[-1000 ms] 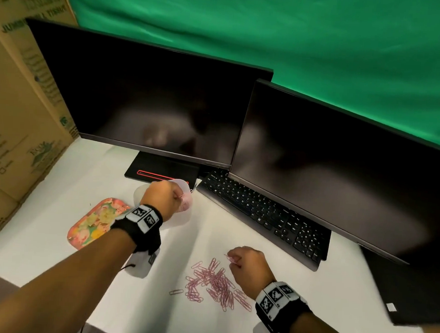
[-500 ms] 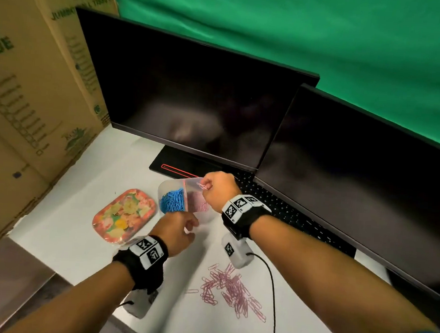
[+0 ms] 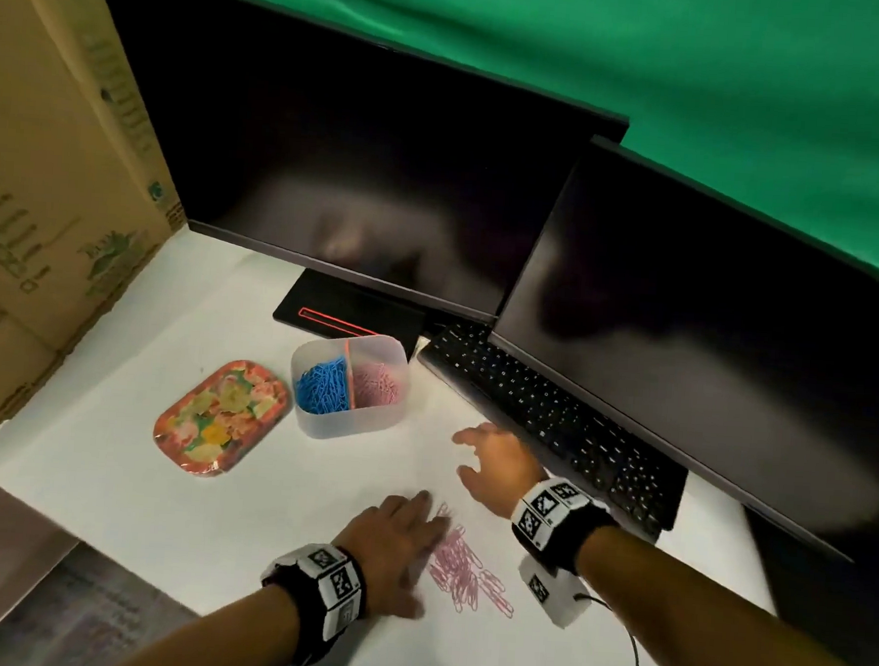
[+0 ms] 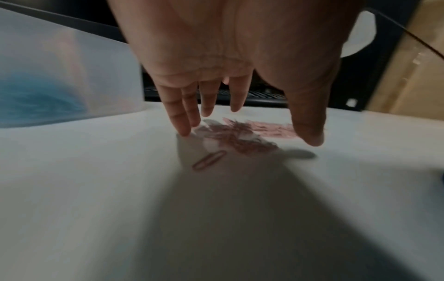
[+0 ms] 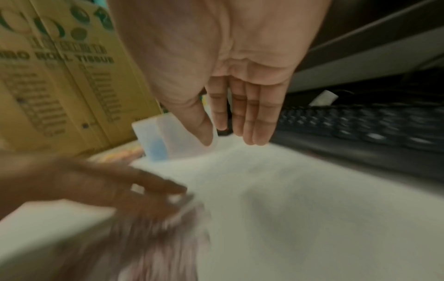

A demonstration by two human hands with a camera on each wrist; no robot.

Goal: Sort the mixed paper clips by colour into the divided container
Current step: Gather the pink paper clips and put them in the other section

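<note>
A translucent divided container (image 3: 349,425) stands on the white table, blue clips (image 3: 322,390) in its left half and pink clips (image 3: 376,384) in its right half. A pile of pink paper clips (image 3: 466,574) lies near the front edge. My left hand (image 3: 394,541) hovers flat over the pile's left side with straight fingers (image 4: 182,121) just above the clips (image 4: 238,135); one loose clip (image 4: 209,159) lies beneath it. My right hand (image 3: 494,462) is spread and empty between pile and container (image 5: 177,140), its fingers (image 5: 254,121) straight.
A floral tray (image 3: 221,417) lies left of the container. Two dark monitors (image 3: 364,184) and a black keyboard (image 3: 550,422) fill the back and right. Cardboard boxes (image 3: 45,180) wall the left side. A wrist-camera cable (image 3: 629,648) trails at the front.
My right hand has left the container and come back toward the pile, empty. My left hand has dropped from beside the container to the pile and opened flat.
</note>
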